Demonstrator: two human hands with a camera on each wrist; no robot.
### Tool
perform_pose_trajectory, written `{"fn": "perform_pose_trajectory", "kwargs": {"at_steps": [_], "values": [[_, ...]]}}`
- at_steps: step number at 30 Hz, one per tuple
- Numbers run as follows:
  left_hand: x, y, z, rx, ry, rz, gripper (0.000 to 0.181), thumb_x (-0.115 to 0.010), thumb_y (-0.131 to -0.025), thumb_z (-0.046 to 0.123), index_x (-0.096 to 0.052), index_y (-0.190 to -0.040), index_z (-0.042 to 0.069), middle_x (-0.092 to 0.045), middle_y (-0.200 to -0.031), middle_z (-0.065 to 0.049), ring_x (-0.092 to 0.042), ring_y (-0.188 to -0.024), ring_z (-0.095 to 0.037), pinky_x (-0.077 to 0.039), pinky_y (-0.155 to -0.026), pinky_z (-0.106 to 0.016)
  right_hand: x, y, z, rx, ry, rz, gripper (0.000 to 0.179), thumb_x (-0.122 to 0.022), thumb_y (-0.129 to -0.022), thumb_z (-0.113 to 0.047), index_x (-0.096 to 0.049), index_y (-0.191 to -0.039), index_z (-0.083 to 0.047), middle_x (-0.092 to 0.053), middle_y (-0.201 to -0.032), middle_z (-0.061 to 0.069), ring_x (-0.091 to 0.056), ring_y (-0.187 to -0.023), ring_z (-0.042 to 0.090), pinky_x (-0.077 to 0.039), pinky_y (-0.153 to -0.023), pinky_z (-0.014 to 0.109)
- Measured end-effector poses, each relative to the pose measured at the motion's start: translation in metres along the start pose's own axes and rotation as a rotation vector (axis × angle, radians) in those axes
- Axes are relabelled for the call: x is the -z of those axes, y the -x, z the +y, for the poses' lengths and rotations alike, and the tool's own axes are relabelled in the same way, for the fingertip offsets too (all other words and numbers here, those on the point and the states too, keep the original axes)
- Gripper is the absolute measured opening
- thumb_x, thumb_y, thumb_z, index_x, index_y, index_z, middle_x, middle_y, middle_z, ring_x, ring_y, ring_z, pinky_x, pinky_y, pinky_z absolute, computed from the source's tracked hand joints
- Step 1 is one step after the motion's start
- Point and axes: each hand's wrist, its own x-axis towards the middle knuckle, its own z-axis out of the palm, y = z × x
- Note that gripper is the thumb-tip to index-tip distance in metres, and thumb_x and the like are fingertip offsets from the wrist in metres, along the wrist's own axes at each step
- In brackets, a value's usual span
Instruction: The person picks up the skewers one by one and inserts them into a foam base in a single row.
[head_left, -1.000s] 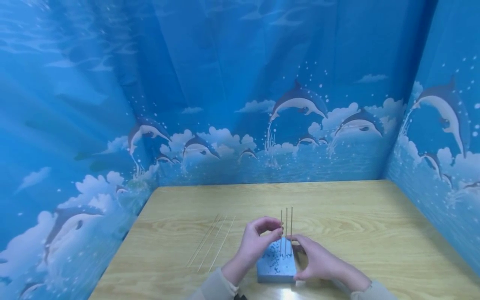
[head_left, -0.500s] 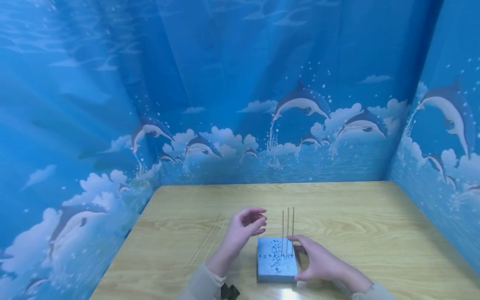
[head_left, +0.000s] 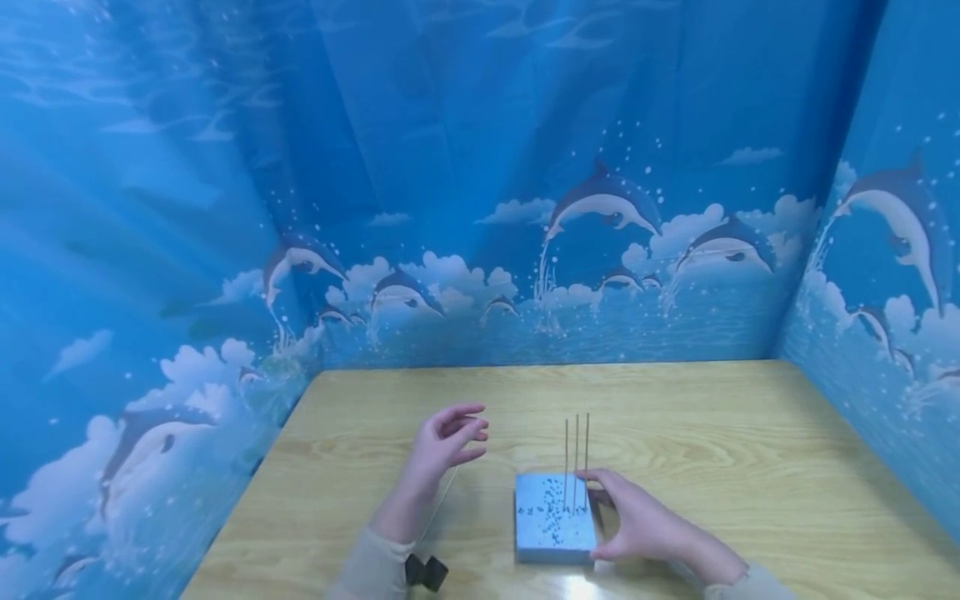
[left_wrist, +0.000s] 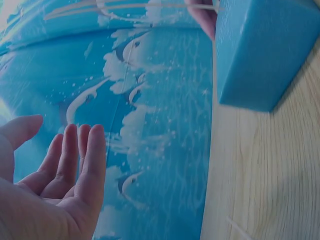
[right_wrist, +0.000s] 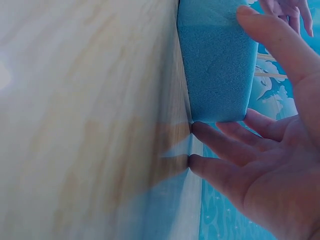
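Note:
A light blue foam block lies on the table, its top dotted with many dark holes. Three thin wooden sticks stand upright in its right half. My right hand grips the block's right side; in the right wrist view the thumb is at one edge of the foam and the fingers at the far end. To the left of the block my left hand hovers above the table with fingers loosely bent and nothing in them. Beneath the left forearm, part of another loose stick shows; other loose sticks are hidden.
The wood-grain table meets blue curtains printed with dolphins at the back and both sides. A small black piece is attached at the left wrist.
My left hand has let go of a standing stick and moved left, away from the block, over the loose sticks. The right hand stays on the block.

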Motion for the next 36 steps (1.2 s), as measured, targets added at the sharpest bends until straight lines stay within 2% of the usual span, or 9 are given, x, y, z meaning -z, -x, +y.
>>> {"fn": "perform_pose_trajectory", "kwargs": {"at_steps": [10,17,23,30,36], "values": [[0.024,0.002,0.014,0.064,-0.059,0.059,0.038,-0.061,-0.097,0.013,-0.057,-0.132,-0.001,-0.068,-0.111,-0.014,-0.067,-0.094,-0.019,-0.061,-0.087,-0.037,0.000,0.000,0.000,-0.017,0.018,0.004,0.105,-0.090,-0.059,-0.035,-0.039,-0.144,0.001,-0.049,-0.146,0.021,-0.058,-0.125,0.035,-0.037,-0.109,0.064],[0.038,-0.001,0.024,0.079,-0.119,0.086,0.038,-0.059,-0.098,0.015,-0.057,-0.133,-0.001,-0.067,-0.114,-0.018,-0.067,-0.093,-0.018,-0.062,-0.086,-0.038,0.001,-0.002,-0.003,-0.040,-0.003,-0.004,0.105,-0.091,-0.059,-0.034,-0.040,-0.144,0.000,-0.049,-0.146,0.021,-0.056,-0.127,0.036,-0.035,-0.111,0.063],[0.055,-0.003,0.019,0.131,-0.153,0.099,0.042,-0.058,-0.100,0.025,-0.055,-0.135,0.001,-0.066,-0.115,-0.015,-0.066,-0.100,-0.025,-0.061,-0.086,-0.036,0.001,-0.002,-0.004,-0.047,0.001,-0.014,0.104,-0.091,-0.059,-0.034,-0.040,-0.143,-0.001,-0.049,-0.146,0.020,-0.057,-0.127,0.035,-0.035,-0.111,0.063],[0.075,-0.002,0.009,0.177,-0.131,0.134,0.048,-0.053,-0.102,0.031,-0.051,-0.138,-0.001,-0.062,-0.125,-0.024,-0.067,-0.097,-0.020,-0.060,-0.090,-0.040,0.000,-0.002,-0.002,-0.041,-0.007,-0.020,0.104,-0.091,-0.060,-0.033,-0.039,-0.144,-0.001,-0.048,-0.147,0.020,-0.056,-0.127,0.035,-0.035,-0.111,0.062],[0.088,-0.004,0.004,0.210,-0.134,0.146,0.052,-0.053,-0.102,0.036,-0.049,-0.139,-0.001,-0.059,-0.130,-0.025,-0.066,-0.106,-0.027,-0.059,-0.094,-0.042,0.001,-0.003,-0.001,-0.065,-0.010,-0.021,0.104,-0.091,-0.060,-0.033,-0.040,-0.145,-0.003,-0.048,-0.148,0.019,-0.056,-0.128,0.034,-0.036,-0.112,0.060]]}}
